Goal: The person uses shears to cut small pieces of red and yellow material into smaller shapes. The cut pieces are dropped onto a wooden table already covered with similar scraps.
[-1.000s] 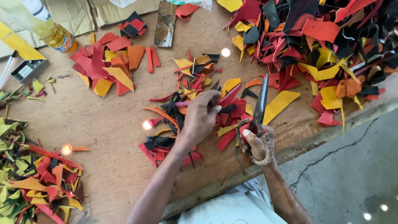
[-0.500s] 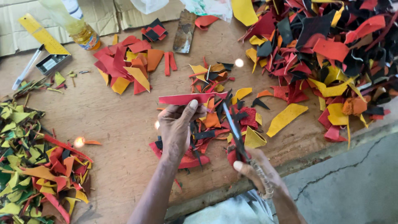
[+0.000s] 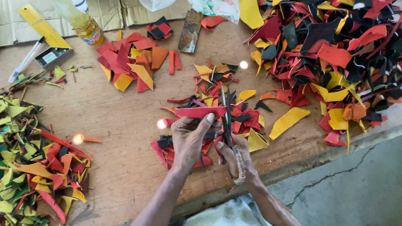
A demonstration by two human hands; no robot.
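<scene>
My left hand (image 3: 189,140) pinches a long red strip of material (image 3: 199,111), held level above a small heap of red, black and yellow scraps (image 3: 217,83). My right hand (image 3: 234,157) grips a pair of scissors (image 3: 227,115) with wrapped handles; the blades point away from me and meet the right end of the red strip. Both hands hover over the front middle of the wooden board (image 3: 117,113).
A large mound of red, black, yellow and orange offcuts (image 3: 335,54) fills the right. A stack of red and orange pieces (image 3: 130,58) lies far left of centre. Green-yellow scraps (image 3: 29,167) pile at the left edge. A bottle (image 3: 83,21), yellow ruler (image 3: 42,25) and small box (image 3: 52,56) sit at the back left.
My left hand lifted a red strip out of the scrap heap and turned it level. My right hand swung the scissors upright and brought the blades to the strip's right end.
</scene>
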